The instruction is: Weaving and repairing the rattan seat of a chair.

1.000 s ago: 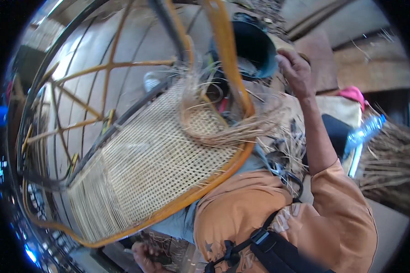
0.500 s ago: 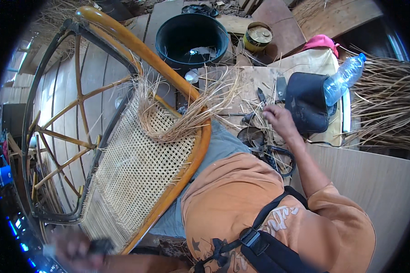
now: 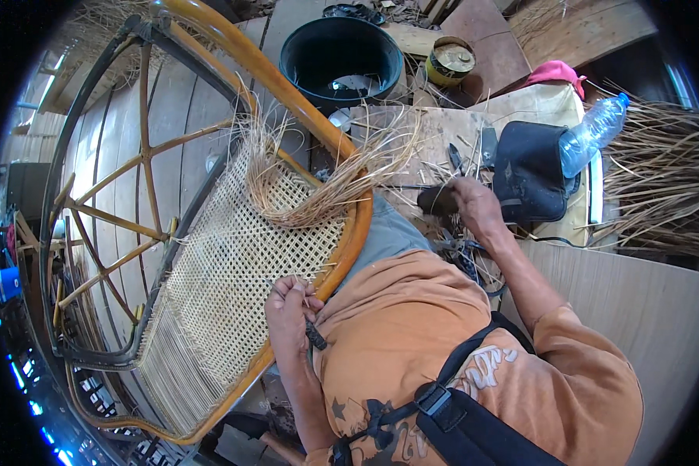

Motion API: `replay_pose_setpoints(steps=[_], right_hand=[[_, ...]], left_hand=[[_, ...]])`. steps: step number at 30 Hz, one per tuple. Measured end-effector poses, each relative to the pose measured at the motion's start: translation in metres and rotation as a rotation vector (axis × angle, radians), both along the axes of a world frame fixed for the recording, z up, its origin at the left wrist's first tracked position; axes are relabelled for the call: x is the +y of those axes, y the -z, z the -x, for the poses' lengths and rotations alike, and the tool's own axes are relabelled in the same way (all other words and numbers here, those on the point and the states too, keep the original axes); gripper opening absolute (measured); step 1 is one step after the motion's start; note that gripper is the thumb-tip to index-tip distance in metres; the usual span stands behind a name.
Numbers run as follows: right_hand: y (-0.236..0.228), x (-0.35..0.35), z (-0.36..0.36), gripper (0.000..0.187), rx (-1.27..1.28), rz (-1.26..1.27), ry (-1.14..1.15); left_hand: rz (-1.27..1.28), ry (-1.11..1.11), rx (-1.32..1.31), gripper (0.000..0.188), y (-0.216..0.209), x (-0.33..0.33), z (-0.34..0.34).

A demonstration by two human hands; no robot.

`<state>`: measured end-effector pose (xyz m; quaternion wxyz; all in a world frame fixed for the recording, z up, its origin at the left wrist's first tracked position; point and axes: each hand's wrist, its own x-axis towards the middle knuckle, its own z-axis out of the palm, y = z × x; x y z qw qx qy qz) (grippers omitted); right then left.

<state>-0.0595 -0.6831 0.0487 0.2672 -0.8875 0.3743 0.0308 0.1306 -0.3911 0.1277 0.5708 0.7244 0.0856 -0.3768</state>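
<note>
My left hand (image 3: 289,305) is closed at the right edge of the woven cane panel (image 3: 233,272). Its thumb and finger are pinched together beside the orange-brown rattan frame (image 3: 361,221). A ridged black handle (image 3: 314,335) sticks out below the palm; its other end is hidden. My right hand (image 3: 478,206) is closed around the edge of a dark, rounded object (image 3: 438,200), whose kind is unclear. Loose cane strands (image 3: 311,206) hang in a bundle over the panel and the frame. The chair-like piece leans across my lap.
Beyond the frame stands a dark bucket (image 3: 340,62), with a yellow-and-black tin (image 3: 449,62) to its right. A black pouch (image 3: 530,172) and a plastic bottle (image 3: 594,136) lie right of a board (image 3: 388,128) strewn with tools and scraps. Long cane strips (image 3: 652,171) fill the far right.
My left hand has come up from the lower left to the panel's right edge. The right hand has moved slightly down and now holds the dark object. The view has shifted slightly.
</note>
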Motion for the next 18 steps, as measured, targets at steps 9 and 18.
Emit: replay_pose_setpoints(steps=[9, 18], right_hand=[[-0.097, 0.003, 0.000, 0.024, -0.784, 0.001, 0.575], [-0.111, 0.136, -0.106, 0.027, -0.663, -0.881, -0.032]], left_hand=[[0.122, 0.012, -0.110, 0.005, -0.023, -0.006, -0.022], [0.207, 0.089, -0.368, 0.019, -0.079, 0.023, 0.020]])
